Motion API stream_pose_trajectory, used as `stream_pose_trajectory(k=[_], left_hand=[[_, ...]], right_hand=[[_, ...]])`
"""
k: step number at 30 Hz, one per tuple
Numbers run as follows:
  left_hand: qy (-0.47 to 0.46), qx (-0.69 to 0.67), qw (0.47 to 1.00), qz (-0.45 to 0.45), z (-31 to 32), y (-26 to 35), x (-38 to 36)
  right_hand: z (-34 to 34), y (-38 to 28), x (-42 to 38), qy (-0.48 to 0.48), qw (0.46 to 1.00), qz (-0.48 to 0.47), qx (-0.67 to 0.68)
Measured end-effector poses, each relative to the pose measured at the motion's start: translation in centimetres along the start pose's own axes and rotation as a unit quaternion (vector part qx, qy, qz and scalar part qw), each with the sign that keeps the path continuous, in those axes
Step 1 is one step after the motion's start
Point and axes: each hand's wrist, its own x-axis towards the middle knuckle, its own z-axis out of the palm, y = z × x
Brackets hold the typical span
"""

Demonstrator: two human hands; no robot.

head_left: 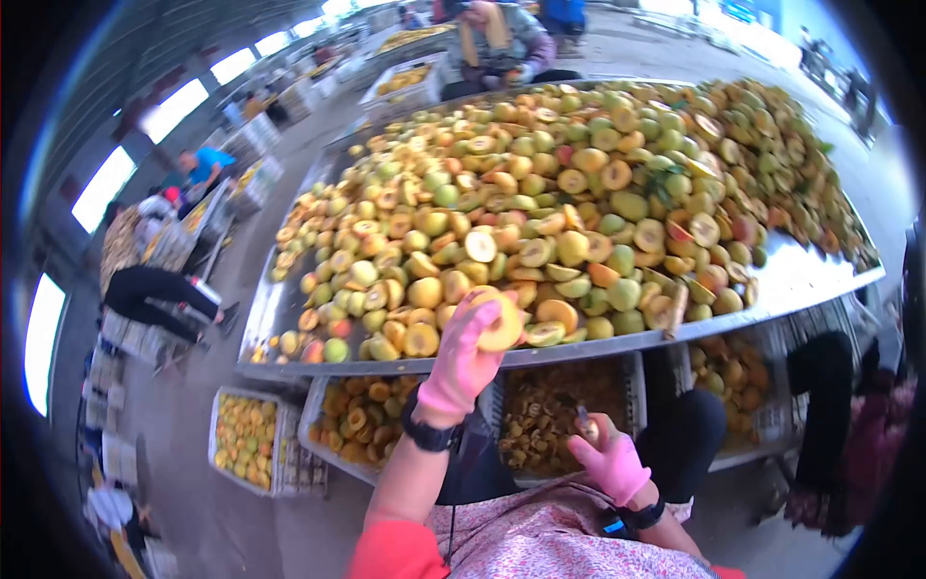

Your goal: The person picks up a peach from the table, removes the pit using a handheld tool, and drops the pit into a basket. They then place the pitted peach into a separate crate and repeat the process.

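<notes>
My left hand (461,372), in a pink glove, holds a halved yellow peach (501,323) up at the near edge of the metal table, its cut face showing. Lower and to the right, my right hand (614,465), also gloved in pink, is closed around a small tool (586,423). Its handle end shows, but its working end is too small to make out. Beyond the left hand, a heap of peaches (540,222), many cut in half, covers much of the table. Below my hands sits a crate of brownish pits and scraps (555,410).
The metal table's front rim (405,366) runs across in front of me. Crates of peaches (246,439) stand on the floor to the left, with another crate (728,381) under the table at right. A person (492,48) sits across the table; others work at left.
</notes>
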Motion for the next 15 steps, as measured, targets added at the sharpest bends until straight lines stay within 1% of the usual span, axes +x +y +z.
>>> stream_pose_trajectory(k=[1, 2, 4, 6, 7, 8, 10, 12, 15], left_hand=[[0.019, -0.163, 0.984, -0.076, 1.4, -0.5, -1.6], [0.016, -0.155, 0.985, -0.074, 2.5, -1.4, -3.2], [0.069, -0.188, 0.972, -0.123, 5.0, -2.8, -5.8], [0.104, -0.222, 0.957, -0.154, 7.1, -3.8, -7.7], [0.102, -0.223, 0.956, -0.161, 7.5, -4.6, -8.4], [0.095, -0.227, 0.954, -0.171, 8.1, -5.0, -8.9], [0.118, -0.212, 0.958, -0.152, 9.4, -5.2, -9.8], [0.117, -0.19, 0.963, -0.15, 10.4, -4.9, -10.3], [0.076, -0.213, 0.96, -0.164, 10.9, -4.6, -11.2]], right_hand=[[-0.8, -2.6, -0.6, -0.013, 1.0, 0.015, -0.003], [-0.6, -2.1, -0.9, 0.011, 0.998, -0.058, -0.007], [-0.8, -3.4, -1.7, 0.017, 0.996, -0.086, -0.009], [-0.9, -4.7, -2.5, 0.041, 0.99, -0.133, -0.031], [-1.1, -5.2, -2.8, 0.031, 0.99, -0.124, -0.052], [-0.9, -5.1, -3.0, 0.045, 0.986, -0.135, -0.083], [-0.9, -5.3, -3.3, 0.041, 0.99, -0.114, -0.077], [-0.7, -4.7, -3.6, 0.049, 0.989, -0.105, -0.086], [-0.7, -4.1, -3.8, 0.055, 0.99, -0.094, -0.088]])
